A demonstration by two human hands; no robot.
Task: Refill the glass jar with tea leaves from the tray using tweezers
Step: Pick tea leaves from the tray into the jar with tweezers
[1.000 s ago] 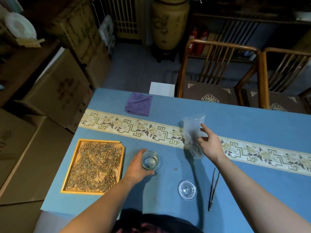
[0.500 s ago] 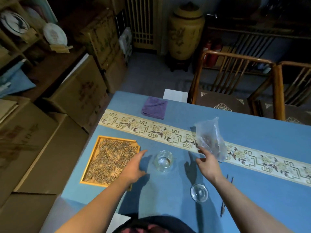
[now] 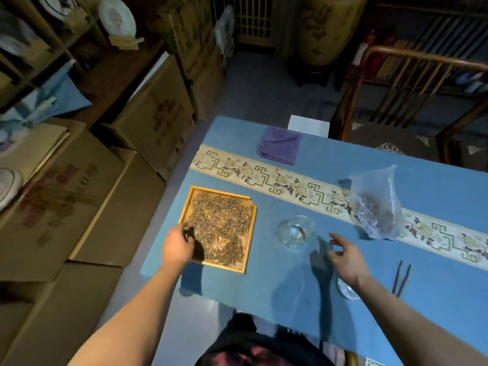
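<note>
I have the blue table (image 3: pixel 330 299) spread under both my hands, and everything I need sits on it. Largest of the task pieces is the wooden tray (image 3: pixel 251 235), heaped with tea leaves (image 3: pixel 221 223); my left hand (image 3: pixel 177 247) rests at its near-left corner, fingers curled over the rim, though I cannot tell whether they actually pinch the rim or only lie on it. Beyond and to the right of my right hand (image 3: pixel 347 256) a clear plastic bag (image 3: pixel 376 207) stands slumped on the patterned runner. The glass jar (image 3: pixel 295 231) sits open between my hands, closer to the right one, and looks nearly empty. Its lid (image 3: pixel 347 290) lies just beside my right wrist, partly hidden by it. My right hand hovers with fingers loose and spread, holding nothing. The tweezers (image 3: pixel 402 278) lie to the right of that hand, apart from it, untouched.

As I judge it, the step in hand is setting up: bring tray and jar close together, then pick up the tweezers. I would slide the tray flat, not lift it, so no leaves spill over the low rim. I would take the tweezers near their joined end, and keep the jar just beside the tray so each pinch travels a short way. The jar is light glass; a stray knuckle could tip it.
</note>
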